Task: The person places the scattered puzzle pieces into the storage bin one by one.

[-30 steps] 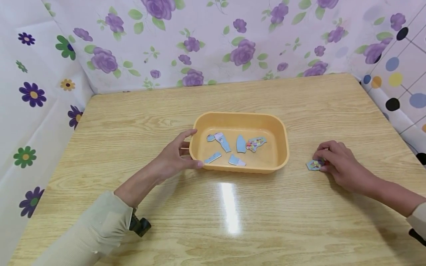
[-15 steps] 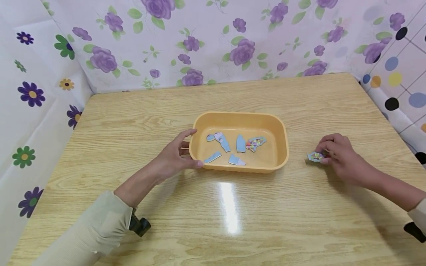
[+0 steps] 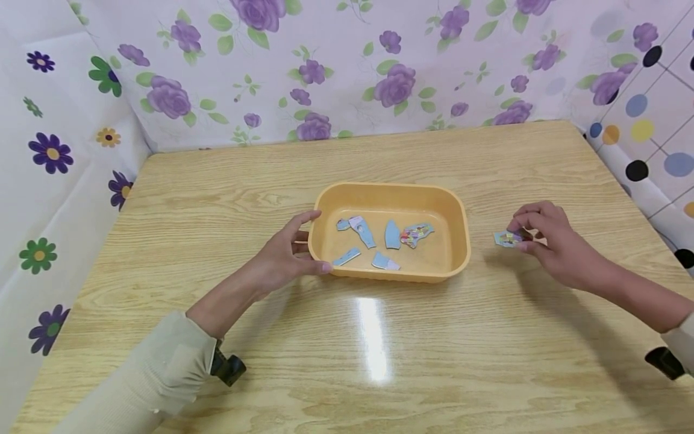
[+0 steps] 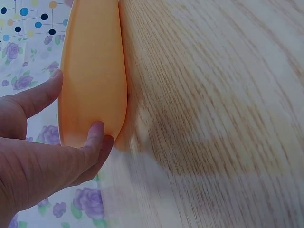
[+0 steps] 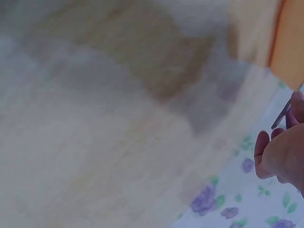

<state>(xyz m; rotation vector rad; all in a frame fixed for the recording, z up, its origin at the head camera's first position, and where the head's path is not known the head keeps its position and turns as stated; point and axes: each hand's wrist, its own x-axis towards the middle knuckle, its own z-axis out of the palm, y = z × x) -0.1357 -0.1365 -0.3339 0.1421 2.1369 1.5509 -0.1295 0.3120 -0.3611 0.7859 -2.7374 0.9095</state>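
An orange plastic tub [image 3: 390,198] stands mid-table with several blue and multicoloured puzzle pieces lying flat inside, among them a patterned puzzle piece [image 3: 416,234]. My left hand [image 3: 273,259] grips the tub's left end, thumb at the front rim and fingers along the outer wall. In the left wrist view the fingertips [image 4: 97,129] press on the tub's side. To the right of the tub, my right hand [image 3: 558,250] pinches another puzzle piece [image 3: 504,239] above the table, its shadow below. The right wrist view shows that piece edge-on as a thin strip [image 5: 281,116].
The wooden table [image 3: 233,187] carries the tub and a bright light reflection in front of it. A floral cloth [image 3: 347,72] hangs along the back edge, with patterned cloths at the left and right sides. Wrist cameras [image 3: 230,369] sit under the sleeves.
My right hand has lifted its puzzle piece off the table and moved it away from me, up in the head view. The left hand and the tub have stayed put.
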